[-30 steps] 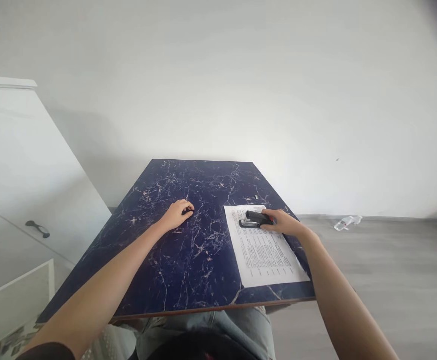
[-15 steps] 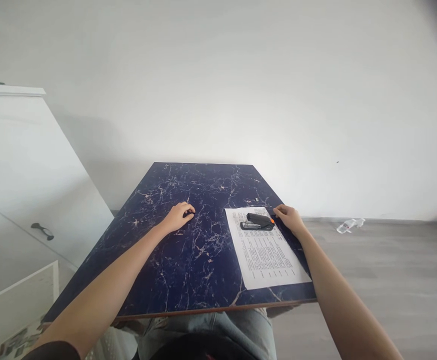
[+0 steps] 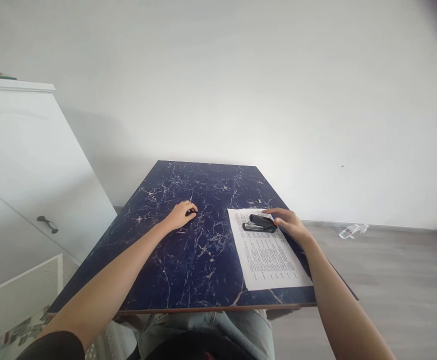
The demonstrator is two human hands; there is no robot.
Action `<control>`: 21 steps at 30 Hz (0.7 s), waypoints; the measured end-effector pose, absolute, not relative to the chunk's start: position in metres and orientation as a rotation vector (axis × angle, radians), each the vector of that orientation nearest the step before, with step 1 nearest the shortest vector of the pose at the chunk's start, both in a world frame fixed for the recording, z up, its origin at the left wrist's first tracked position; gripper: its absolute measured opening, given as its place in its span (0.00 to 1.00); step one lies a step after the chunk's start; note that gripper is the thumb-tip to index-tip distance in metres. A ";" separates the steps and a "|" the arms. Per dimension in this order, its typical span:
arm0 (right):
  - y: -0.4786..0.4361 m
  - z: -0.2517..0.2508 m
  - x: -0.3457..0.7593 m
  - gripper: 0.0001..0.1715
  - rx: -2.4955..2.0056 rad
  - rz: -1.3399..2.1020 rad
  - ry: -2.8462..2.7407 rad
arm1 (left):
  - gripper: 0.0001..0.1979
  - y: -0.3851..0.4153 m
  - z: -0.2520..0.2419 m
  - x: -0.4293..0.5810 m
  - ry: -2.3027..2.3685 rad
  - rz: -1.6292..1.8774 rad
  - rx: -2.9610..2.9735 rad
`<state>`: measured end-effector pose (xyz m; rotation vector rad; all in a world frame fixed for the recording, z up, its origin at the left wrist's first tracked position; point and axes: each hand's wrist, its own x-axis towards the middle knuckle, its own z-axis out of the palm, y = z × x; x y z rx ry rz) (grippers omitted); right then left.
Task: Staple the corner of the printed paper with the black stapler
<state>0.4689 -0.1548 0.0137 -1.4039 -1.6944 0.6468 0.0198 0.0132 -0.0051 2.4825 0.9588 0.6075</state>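
Observation:
A black stapler (image 3: 259, 224) lies on a sheet of printed paper (image 3: 265, 260) at the right of the dark blue marbled table (image 3: 199, 270). My right hand (image 3: 289, 223) reaches over the paper's far right edge, at the stapler's right end. Its fingers are stretched out past the stapler's back, with the thumb close to or touching that end. On the middle of the tabletop rests my left hand (image 3: 183, 214), loosely curved, with a gap between thumb and fingers and nothing visible in it.
A tiny metallic piece (image 3: 259, 201) lies beyond the paper. To the left stands a white cabinet (image 3: 27, 150) with a dark handle (image 3: 48, 224). A clear plastic item (image 3: 353, 230) is on the floor by the wall. The table's far edge is near the white wall.
My right hand has moved left from the table's right edge to the stapler's right end, its fingers spreading out. My left hand stays in place. The view has shifted slightly.

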 end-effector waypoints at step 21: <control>-0.114 0.014 0.320 0.14 -1.486 0.497 -2.286 | 0.30 0.070 -0.008 -0.133 2.481 0.513 1.418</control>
